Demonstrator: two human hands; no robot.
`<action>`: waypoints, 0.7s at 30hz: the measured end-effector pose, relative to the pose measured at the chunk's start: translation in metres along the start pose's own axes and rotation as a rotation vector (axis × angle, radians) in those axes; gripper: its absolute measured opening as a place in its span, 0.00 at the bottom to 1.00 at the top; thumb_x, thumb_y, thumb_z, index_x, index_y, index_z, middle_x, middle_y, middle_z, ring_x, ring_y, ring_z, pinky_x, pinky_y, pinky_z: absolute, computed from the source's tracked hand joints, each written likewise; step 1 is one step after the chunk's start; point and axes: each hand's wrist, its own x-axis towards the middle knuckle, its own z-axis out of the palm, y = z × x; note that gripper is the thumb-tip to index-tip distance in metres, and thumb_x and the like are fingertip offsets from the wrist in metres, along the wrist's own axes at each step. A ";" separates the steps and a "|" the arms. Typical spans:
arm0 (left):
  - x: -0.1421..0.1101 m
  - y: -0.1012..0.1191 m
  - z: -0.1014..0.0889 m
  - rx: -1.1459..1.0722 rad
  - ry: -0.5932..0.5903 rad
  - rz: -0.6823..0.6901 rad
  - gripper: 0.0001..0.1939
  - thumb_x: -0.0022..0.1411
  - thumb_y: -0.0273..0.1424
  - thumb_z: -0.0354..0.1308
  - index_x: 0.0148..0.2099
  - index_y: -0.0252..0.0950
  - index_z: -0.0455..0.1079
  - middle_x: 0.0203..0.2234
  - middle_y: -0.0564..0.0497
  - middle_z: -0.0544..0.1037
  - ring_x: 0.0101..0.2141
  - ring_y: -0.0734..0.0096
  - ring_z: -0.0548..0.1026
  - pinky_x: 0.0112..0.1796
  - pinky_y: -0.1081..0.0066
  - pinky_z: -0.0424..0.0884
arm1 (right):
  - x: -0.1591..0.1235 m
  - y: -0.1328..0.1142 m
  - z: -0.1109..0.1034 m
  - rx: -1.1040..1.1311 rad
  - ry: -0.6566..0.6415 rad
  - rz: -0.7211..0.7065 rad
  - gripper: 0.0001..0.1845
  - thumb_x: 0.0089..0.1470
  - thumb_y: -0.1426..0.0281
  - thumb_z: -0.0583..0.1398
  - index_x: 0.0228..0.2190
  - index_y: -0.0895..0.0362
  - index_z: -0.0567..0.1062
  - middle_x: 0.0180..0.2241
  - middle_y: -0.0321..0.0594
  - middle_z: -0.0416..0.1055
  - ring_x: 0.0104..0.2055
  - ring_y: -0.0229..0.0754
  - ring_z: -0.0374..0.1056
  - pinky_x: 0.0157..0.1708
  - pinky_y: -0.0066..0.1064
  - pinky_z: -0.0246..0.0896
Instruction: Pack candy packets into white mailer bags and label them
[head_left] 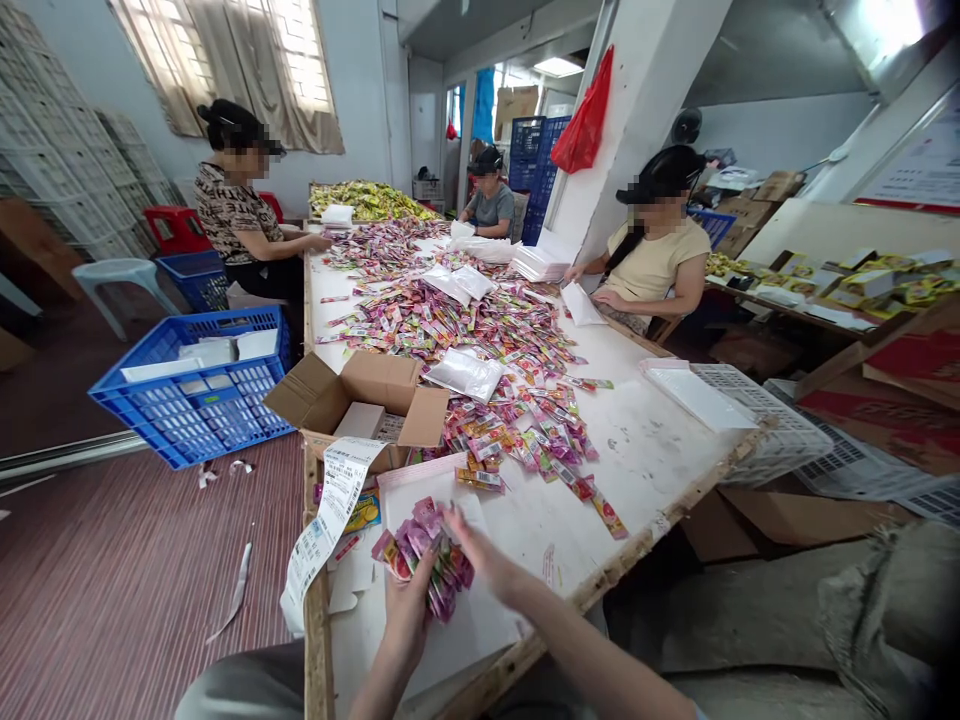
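**Gathering a Bundle of Sachets at the Near End of the Packing Table**

Long and white-topped, the packing table (660,450) is running from you toward the far wall, and three other people are sitting along its left, far and right sides. Loose sachets (480,330) are lying scattered down its middle, with an open cardboard box (375,390) near its left edge and a blue crate (195,390) standing off the table to the left.

You are holding a bundle of pink and purple sachets (420,545) just above a white bag (450,490) lying flat at the near end, right of a long printed label strip (330,520) that is hanging over the left edge.

Your left hand (409,610) is coming up from below, fingers closed around the lower part of the bundle and gripping it. Your right hand (480,550) is reaching in from the right with the forearm angled across the near edge; its fingers are pressing together on the top of the bundle, pinching the upper sachets.

To do this step well, in all likelihood:

1. Keep the left grip firm, so that no sachet is slipping out underneath.
2. Use the right fingertips to square the upper edges.
3. Hold the bundle over the white bag, well apart from the loose pile.
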 end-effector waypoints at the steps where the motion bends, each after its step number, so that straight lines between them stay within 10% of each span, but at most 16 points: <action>1: 0.001 0.002 -0.003 -0.010 0.019 -0.015 0.35 0.47 0.45 0.65 0.54 0.42 0.58 0.55 0.45 0.69 0.53 0.59 0.70 0.49 0.65 0.70 | 0.019 0.011 -0.017 -0.089 0.008 0.016 0.19 0.57 0.54 0.52 0.47 0.44 0.70 0.44 0.39 0.72 0.47 0.42 0.68 0.42 0.36 0.65; 7: 0.001 0.004 -0.012 -0.009 0.017 -0.061 0.38 0.41 0.47 0.68 0.53 0.41 0.61 0.55 0.46 0.70 0.55 0.58 0.68 0.54 0.64 0.66 | 0.107 0.083 -0.096 -0.471 0.235 0.250 0.30 0.45 0.49 0.60 0.39 0.63 0.71 0.44 0.63 0.65 0.53 0.65 0.55 0.49 0.57 0.50; 15: 0.004 -0.001 -0.020 0.006 -0.034 -0.078 0.43 0.42 0.47 0.68 0.57 0.39 0.57 0.57 0.41 0.66 0.57 0.54 0.65 0.59 0.57 0.57 | 0.086 0.123 -0.124 -0.373 0.067 0.199 0.13 0.40 0.61 0.62 0.23 0.57 0.68 0.31 0.44 0.67 0.43 0.52 0.62 0.46 0.42 0.56; 21: 0.004 -0.003 -0.024 0.019 -0.048 -0.089 0.39 0.44 0.47 0.67 0.56 0.39 0.59 0.57 0.43 0.67 0.58 0.57 0.63 0.60 0.61 0.57 | 0.076 0.128 -0.144 -0.142 0.281 0.184 0.20 0.51 0.53 0.51 0.31 0.57 0.66 0.33 0.43 0.68 0.37 0.45 0.64 0.39 0.37 0.61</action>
